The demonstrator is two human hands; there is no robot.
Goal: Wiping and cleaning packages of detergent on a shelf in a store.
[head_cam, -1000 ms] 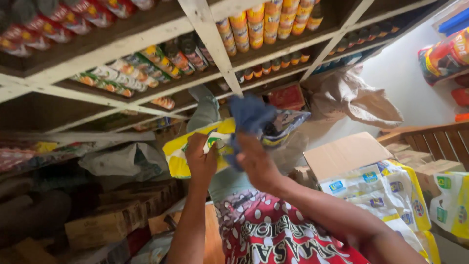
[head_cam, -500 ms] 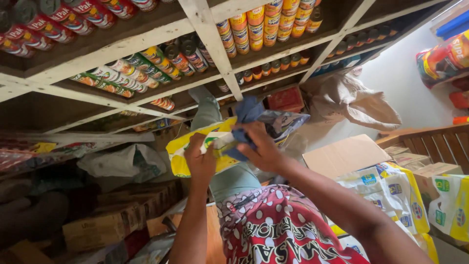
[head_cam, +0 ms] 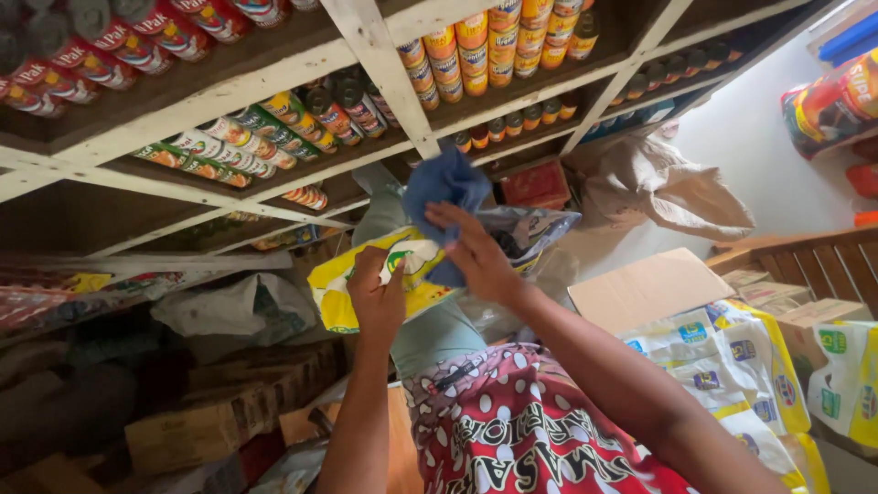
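My left hand (head_cam: pixel 377 295) grips the near edge of a yellow and white plastic bag (head_cam: pixel 340 291) held up in front of the shelves. My right hand (head_cam: pixel 476 256) presses a crumpled blue cloth (head_cam: pixel 443 187) against the bag's upper side. The bag's clear, shiny end (head_cam: pixel 535 233) sticks out to the right past my right hand. Both arms reach upward from below, above a red patterned fabric with white dots (head_cam: pixel 512 430).
White wooden shelves (head_cam: pixel 384 87) overhead hold rows of cans and tins (head_cam: pixel 480 46). A brown sack (head_cam: pixel 658 187) hangs at the right. A cardboard box (head_cam: pixel 645 285) and stacked yellow and white sacks (head_cam: pixel 732 366) lie at lower right. Cartons (head_cam: pixel 210 421) sit lower left.
My right hand has slid the blue cloth a little up and to the left over the bag. My left hand keeps its grip on the bag's edge.
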